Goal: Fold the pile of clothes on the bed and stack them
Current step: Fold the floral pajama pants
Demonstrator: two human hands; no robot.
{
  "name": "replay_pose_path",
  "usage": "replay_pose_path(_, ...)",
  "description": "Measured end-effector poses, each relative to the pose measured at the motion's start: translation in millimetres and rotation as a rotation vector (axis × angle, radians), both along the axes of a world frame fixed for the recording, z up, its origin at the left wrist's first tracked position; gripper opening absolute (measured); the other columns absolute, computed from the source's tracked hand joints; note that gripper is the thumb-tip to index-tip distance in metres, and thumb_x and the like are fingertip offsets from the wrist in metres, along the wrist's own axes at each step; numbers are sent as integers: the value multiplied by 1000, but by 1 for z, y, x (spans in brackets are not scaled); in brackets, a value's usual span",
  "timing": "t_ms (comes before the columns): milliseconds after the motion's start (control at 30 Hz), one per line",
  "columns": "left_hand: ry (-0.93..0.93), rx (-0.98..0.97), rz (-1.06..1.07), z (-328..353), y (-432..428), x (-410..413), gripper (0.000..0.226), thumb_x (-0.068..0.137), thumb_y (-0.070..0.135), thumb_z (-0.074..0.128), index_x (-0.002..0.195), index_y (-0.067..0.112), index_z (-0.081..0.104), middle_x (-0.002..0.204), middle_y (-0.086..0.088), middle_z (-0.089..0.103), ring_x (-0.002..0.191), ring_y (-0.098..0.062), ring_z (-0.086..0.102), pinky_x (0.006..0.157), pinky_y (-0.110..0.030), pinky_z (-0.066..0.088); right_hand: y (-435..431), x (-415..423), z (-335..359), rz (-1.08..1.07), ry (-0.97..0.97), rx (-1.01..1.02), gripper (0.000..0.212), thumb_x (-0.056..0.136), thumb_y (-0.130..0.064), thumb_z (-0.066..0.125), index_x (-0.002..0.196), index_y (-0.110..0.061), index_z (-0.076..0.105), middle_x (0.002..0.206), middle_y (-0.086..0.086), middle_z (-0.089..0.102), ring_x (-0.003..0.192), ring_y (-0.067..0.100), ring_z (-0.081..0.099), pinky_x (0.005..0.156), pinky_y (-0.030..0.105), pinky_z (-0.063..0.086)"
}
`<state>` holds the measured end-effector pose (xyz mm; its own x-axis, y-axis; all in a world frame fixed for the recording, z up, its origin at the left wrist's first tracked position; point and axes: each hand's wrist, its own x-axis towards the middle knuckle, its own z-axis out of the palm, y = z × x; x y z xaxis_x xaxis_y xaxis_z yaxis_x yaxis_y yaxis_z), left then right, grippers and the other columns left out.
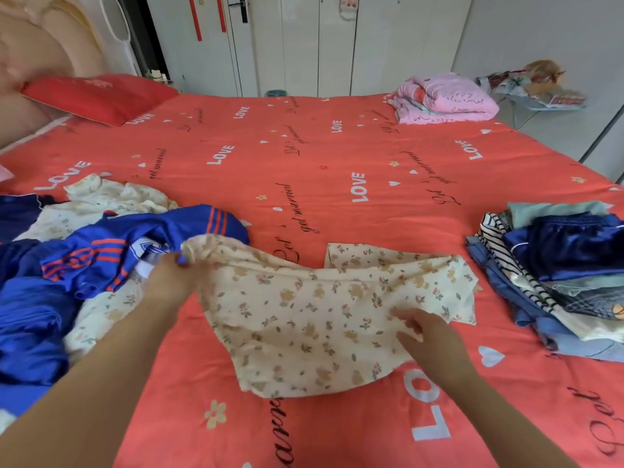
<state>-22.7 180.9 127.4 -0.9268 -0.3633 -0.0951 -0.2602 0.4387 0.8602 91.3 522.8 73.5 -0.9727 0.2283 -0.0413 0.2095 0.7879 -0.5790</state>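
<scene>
Between the 2 hands, spread half flat on the bed sheet (304,157): cream floral garment (314,325), far edge sagging, 1 corner flopped over beyond the right hand. Gripped at its bunched far-left corner by the left hand (169,276), curled round the cloth. Pressed near its right side by the right hand (430,337), loosely spread on the fabric, no pinch visible.

Likely thin, light cotton: soft, limp, no stiffness, prone to wrinkle and slump rather than slip. Best taken at corners or along hems, pulled taut between both hands, then smoothed flat before each fold. Mid-panel pinches would probably only bunch it.

Left of the left hand, just beside it: unfolded pile (50,298), topped by blue jersey (152,234) with orange stripes, probably slick synthetic, apt to slide when stacked. Right of the right hand, well apart: folded stack (557,282), shiny navy satin-looking piece near the top, likely slippery too.

Writing: "LOVE" in white capitals and black script, seemingly "Get married", repeated across the sheet. Far beyond the right hand: pink quilt (445,97) with dark script, only partly legible, perhaps "Happy Valentine". White crest on the jersey, unreadable. No brand labels legible anywhere.
</scene>
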Motion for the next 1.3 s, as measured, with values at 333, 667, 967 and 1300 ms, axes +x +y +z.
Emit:
replay_pose_path(333,-107,-592,-630,-91,78,100,94,73,61,63,146,40,8,154,1,5,142,-24,5,116,-45,10,-3,6,-28,-286,38,-226,74,77,-18,74,140,-23,36,124,17,48,117,33,44,93,42,44)
replay_pose_path(667,339,-735,-397,-55,25,71,43,49,6,55,84,22,76,71,-5,73,56,-27,63,60,-31,52,-68,7,36,-81,204,-628,40,83,-2,61,106,-35,62,78,-15,55,68,3,51,64,13,40)
replay_pose_path(967,-108,-869,-592,-41,0,91,70,73,31,48,141,31,34,146,8,34,135,-16,30,111,-34,27,-120,71,-6,501,-372,-495,31,82,-14,63,102,-37,70,85,-30,64,85,-14,58,85,5,43)
replay_pose_path(1300,-116,-228,-553,-65,138,112,43,85,25,58,125,16,43,104,4,54,95,-13,53,87,-26,46,-17,25,-14,-295,-14,-646,13,85,-17,64,95,-23,60,99,1,63,81,17,58,71,33,49)
